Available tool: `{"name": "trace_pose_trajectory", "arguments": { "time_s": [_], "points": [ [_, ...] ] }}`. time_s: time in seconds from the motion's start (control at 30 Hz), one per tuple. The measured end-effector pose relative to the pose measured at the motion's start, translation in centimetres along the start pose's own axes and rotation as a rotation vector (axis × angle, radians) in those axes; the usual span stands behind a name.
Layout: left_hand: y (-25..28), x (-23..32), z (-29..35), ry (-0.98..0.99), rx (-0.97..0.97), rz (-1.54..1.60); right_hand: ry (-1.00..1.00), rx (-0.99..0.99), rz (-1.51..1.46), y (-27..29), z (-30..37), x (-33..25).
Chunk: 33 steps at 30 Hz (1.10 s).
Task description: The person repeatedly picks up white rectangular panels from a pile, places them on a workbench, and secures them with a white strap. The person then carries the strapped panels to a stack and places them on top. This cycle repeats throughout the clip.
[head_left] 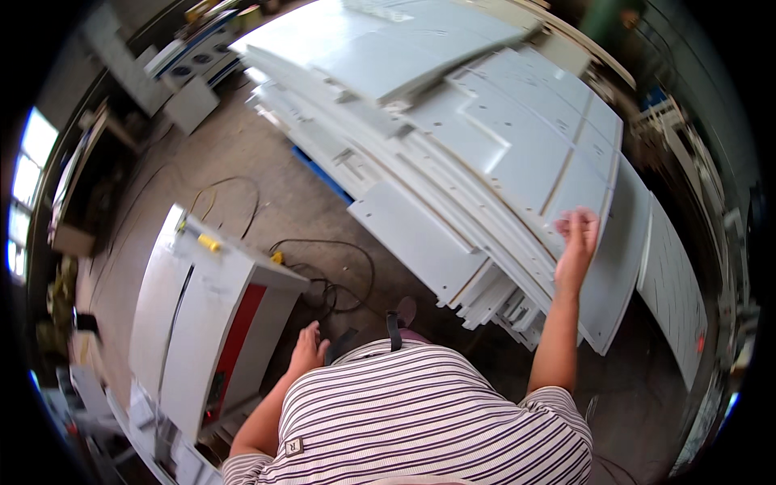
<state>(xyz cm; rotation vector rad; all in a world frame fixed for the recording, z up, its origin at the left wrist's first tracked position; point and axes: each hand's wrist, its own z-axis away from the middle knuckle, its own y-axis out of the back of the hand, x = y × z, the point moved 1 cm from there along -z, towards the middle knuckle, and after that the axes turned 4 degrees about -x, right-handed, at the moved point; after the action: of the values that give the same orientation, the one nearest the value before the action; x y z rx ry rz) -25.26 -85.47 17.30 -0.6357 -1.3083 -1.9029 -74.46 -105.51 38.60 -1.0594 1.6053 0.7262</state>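
My right hand [577, 234] is raised over the right part of a large stack of white panels [517, 121], fingers loosely bent and apart with nothing visible in them. Whether it touches the top panel, I cannot tell. Low at my left side, my left hand [309, 347] hangs beside a grey machine with a flat top [166, 315], a long dark slot and a red stripe. Its fingers are loosely spread, and it holds nothing that I can see. The stacked panels have small holes, grooves and a cut-out; their edges are uneven.
On the machine's top lies a yellow-handled tool [208, 242]. Dark cables [356, 271] loop over the concrete floor between machine and stack. A white panel [672, 291] leans at the right. Another machine [198, 56] stands at the far left, and a workbench [85, 162] near the windows.
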Motion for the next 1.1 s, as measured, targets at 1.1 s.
{"name": "trace_pose_trajectory", "arguments": {
  "time_s": [1.1],
  "points": [
    [-21.0, -27.8, 45.9, 1.003, 1.698, 1.782, -0.366, -2.862, 0.3, -53.6, 79.3, -1.7]
  ]
}}
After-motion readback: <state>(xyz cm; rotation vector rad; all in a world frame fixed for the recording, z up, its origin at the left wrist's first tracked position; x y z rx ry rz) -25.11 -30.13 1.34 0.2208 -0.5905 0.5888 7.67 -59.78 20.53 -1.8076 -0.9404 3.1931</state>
